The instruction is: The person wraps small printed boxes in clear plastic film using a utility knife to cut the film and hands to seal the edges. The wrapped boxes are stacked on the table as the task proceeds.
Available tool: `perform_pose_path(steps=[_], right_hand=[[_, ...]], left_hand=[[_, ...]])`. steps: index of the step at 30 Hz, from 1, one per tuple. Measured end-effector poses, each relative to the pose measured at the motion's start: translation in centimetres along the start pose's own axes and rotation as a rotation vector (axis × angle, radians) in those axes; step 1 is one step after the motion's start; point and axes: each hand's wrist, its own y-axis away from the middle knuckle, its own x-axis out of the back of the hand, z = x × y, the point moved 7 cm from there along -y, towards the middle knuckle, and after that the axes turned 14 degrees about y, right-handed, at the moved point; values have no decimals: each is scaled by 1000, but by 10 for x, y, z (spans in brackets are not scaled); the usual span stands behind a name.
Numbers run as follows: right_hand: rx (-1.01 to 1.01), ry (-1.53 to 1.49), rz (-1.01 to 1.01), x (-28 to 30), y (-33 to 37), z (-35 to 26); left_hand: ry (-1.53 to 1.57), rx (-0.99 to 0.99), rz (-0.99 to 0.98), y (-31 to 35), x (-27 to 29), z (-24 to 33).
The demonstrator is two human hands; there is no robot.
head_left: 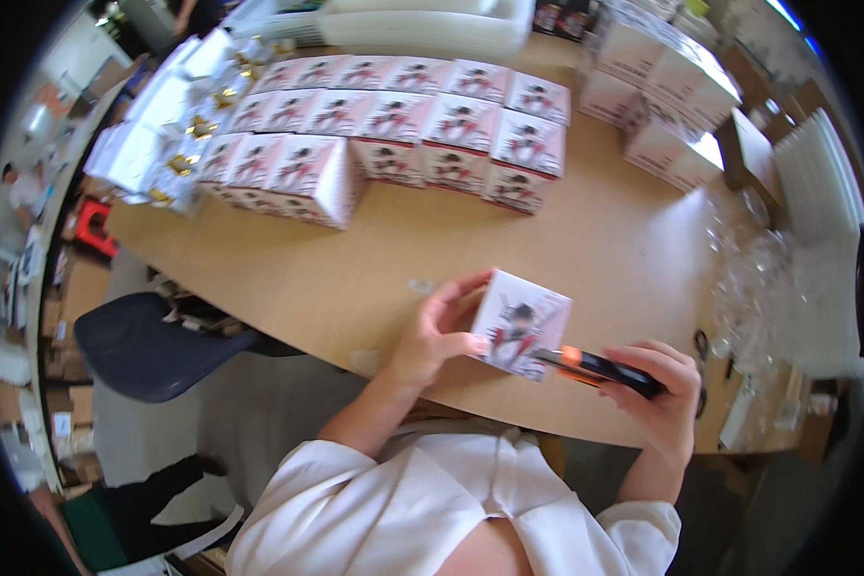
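Room, to bystander's eye: bright, diffuse, cool white. Visible source: bluish light strip (785,13), upper right rim. Table (624,259): pale sheen right of centre. Clear plastic bags (754,288): scattered glints. Floor (302,408) below table: dimmer. Held box (523,322): print softly blurred. Far left background: soft, indistinct. Straight edges: bowed toward rim. Corners: black.

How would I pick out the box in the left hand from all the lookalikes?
Find the big wooden table, then its near edge by the white shirt. There the left hand holds a white box with a printed picture. Unlike the boxes lined up farther back, it sits alone, the right hand pointing a black-and-orange cutter at its lower corner.
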Motion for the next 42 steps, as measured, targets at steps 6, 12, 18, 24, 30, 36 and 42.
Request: perform_pose_path(steps=[6,12,18,24,30,36,42], right_hand=[[46,183,-192,-16,-17,-30],[151,230,-200,-26,-29,-36],[154,238,-214,-28,-32,-39],[181,266,-224,-28,-36,-44],[227,321,-254,-31,-40,-54],[283,489,-264,-27,-38,-70],[379,720,-437,-9,-31,-82]], left_hand=[[-48,-40,62,-4,-1,1],[-35,-20,52,-5,-1,2],[-49,-24,62,-6,0,3],[-15,-24,46,-6,-1,3],[32,-19,26,-7,0,0],[-19,-45,14,-7,-3,2],[-33,-60,5,-6,1,4]])
